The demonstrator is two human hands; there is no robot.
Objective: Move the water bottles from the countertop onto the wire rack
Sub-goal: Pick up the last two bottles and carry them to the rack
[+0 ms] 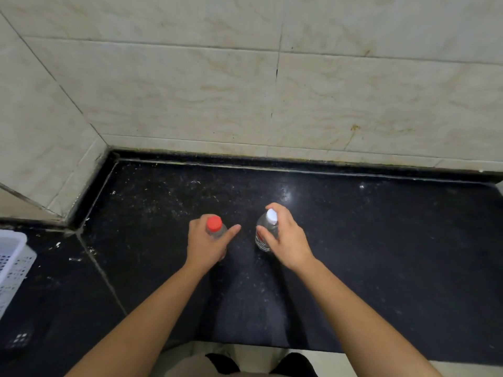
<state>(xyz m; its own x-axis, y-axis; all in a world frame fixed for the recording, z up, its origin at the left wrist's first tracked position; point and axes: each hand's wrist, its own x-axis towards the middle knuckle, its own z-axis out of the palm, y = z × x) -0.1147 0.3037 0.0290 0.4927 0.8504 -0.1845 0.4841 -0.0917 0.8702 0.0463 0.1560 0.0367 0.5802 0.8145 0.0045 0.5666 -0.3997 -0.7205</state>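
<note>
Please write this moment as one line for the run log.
stage: grasp | left hand: around red-capped bottle | right hand: around white-capped bottle | place: black countertop | wire rack: not visible

Dim, flat indoor light from above. Small glare spot on the glossy black countertop (285, 195), faint window reflection at lower left. Soft shadows under both forearms. Wide-angle bending of tile lines toward the edges; slight overall softness, grainy dark areas.

Countertop (381, 240) lies open rightward; white basket (13, 265) crowds left.
</note>
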